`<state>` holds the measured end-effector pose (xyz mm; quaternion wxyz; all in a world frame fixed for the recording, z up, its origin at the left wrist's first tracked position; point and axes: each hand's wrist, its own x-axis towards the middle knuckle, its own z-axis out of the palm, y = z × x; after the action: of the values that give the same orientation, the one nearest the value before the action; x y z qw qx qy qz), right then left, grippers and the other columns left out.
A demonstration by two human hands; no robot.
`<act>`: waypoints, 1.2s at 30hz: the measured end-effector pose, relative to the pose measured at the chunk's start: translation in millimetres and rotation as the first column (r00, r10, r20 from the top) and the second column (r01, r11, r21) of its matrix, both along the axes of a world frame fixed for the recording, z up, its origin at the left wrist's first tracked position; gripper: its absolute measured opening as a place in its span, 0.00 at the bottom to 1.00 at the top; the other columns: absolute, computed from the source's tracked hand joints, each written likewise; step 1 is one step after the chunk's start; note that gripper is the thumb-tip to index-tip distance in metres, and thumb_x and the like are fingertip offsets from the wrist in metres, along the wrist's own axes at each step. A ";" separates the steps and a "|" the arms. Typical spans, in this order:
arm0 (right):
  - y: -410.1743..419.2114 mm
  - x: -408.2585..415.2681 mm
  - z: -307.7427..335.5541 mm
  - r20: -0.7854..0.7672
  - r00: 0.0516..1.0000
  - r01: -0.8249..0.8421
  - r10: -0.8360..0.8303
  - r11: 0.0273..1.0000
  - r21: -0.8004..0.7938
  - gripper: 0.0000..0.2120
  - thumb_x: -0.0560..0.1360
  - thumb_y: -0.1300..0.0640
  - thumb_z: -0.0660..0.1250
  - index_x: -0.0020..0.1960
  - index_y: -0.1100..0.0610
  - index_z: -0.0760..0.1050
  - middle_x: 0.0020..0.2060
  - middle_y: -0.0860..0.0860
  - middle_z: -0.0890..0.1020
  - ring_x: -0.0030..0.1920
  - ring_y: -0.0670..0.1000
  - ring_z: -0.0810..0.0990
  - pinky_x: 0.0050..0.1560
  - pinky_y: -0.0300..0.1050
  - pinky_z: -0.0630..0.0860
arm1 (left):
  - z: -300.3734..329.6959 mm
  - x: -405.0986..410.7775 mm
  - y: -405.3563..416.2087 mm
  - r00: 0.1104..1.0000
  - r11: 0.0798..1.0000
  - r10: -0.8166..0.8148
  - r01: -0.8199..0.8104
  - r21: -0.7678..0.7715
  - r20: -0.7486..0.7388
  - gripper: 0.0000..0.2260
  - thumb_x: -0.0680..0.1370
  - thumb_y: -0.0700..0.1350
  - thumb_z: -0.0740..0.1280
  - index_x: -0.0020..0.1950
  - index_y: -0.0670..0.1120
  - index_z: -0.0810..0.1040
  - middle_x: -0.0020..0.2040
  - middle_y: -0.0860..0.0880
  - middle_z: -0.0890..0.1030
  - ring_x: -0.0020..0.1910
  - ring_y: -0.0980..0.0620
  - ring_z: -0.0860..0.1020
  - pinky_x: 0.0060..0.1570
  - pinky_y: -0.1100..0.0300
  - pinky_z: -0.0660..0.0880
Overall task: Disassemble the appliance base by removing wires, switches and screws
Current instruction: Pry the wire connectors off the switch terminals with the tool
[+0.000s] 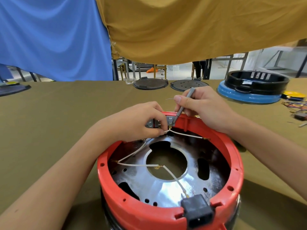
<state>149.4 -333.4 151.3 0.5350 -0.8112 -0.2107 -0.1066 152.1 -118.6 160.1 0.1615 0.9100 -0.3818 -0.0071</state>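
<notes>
Left hand (pixel 141 121) pinches white wire (pixel 186 134) — right hand (pixel 204 107) grips screwdriver (pixel 183 103) | no legible writing

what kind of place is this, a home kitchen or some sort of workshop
Most likely a workshop or training room for taking appliances apart, not a kitchen. A long cloth-covered table carries the opened red appliance base, another black and blue base and a pile of removed wires; metal-framed benches stand behind.

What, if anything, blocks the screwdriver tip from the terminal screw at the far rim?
Nothing visible does. The screwdriver in the right hand runs straight to the terminal bracket; the left hand pinches the white wire just beside it.
</notes>
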 end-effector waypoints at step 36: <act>1.1 -12.5 4.8 0.181 0.984 0.026 0.001 0.988 -0.151 0.11 0.77 0.52 0.71 0.40 0.59 0.81 0.35 0.57 0.84 0.37 0.57 0.79 0.42 0.50 0.74 | -2.2 2.5 1.0 1.000 1.000 -0.021 0.021 -0.004 0.013 0.02 0.77 0.50 0.71 0.47 0.57 0.83 0.56 0.57 0.72 0.52 0.62 0.75 0.60 0.56 0.72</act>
<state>136.9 -332.3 156.0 0.4492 -0.8382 -0.2607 -0.1664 154.6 -117.6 157.9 0.1610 0.9056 -0.3924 -0.0019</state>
